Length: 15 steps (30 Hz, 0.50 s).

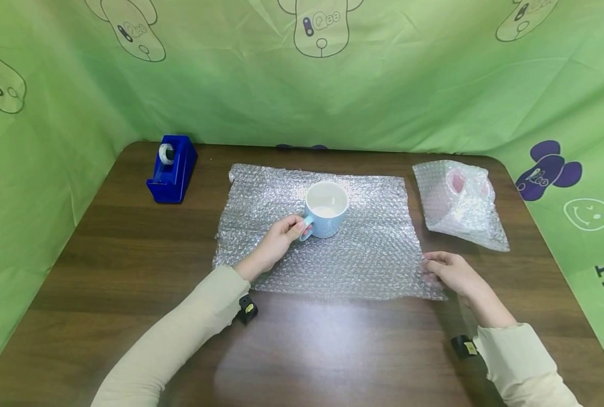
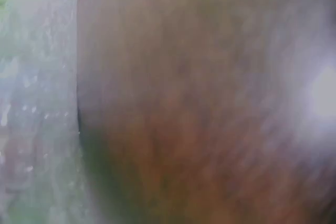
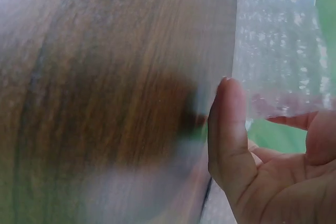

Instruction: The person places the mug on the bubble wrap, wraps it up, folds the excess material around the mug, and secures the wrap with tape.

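Observation:
A light blue mug point(image 1: 326, 210) with a white inside is upright over the middle of a sheet of clear bubble wrap point(image 1: 363, 260). My left hand point(image 1: 276, 243) grips the mug's handle from the front left. At the sheet's right edge, close to its front corner, my right hand point(image 1: 452, 274) pinches the wrap between thumb and fingers. The right wrist view has the thumb point(image 3: 228, 129) at the border of the wrap point(image 3: 283, 51), with the fingers partly hidden behind it. Neither left hand nor mug appears in the blurred left wrist view.
A blue tape dispenser point(image 1: 175, 169) with a roll of tape stands at the table's back left. Back right lies a bubble-wrapped bundle point(image 1: 460, 206) with something pink inside. Green cloth point(image 1: 231, 102) hangs behind the brown wooden table point(image 1: 98, 271).

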Tool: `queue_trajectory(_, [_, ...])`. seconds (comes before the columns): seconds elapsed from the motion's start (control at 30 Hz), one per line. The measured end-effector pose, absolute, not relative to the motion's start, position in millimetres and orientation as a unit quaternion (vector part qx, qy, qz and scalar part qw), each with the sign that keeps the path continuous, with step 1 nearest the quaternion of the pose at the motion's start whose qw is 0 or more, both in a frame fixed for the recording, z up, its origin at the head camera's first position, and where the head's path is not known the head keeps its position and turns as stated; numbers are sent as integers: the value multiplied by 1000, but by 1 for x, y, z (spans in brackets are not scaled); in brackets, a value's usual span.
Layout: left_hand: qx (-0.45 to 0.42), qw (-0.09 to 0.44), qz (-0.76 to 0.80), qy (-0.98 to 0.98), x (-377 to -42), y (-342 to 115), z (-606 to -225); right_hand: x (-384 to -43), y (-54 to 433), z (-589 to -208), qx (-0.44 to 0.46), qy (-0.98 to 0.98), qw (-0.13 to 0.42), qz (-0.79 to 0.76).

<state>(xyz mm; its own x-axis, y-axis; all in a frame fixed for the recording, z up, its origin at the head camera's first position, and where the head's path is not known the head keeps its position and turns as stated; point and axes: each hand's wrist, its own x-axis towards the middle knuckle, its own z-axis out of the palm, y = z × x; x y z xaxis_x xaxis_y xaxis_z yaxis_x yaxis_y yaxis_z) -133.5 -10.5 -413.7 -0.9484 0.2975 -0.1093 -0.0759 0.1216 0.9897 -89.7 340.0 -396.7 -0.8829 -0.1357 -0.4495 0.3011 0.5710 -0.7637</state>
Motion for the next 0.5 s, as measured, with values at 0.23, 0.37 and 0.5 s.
queue_trajectory(0.23, [67, 180, 629, 754, -137, -15, -404, -91, 338, -397, 54, 852, 241, -462])
queue_trajectory(0.37, [70, 204, 596, 774, -138, -19, -396, -91, 337, -395, 61, 843, 241, -477])
queue_trajectory(0.5, [72, 216, 554, 801, -141, -26, -389, -92, 336, -391, 50, 843, 233, -483])
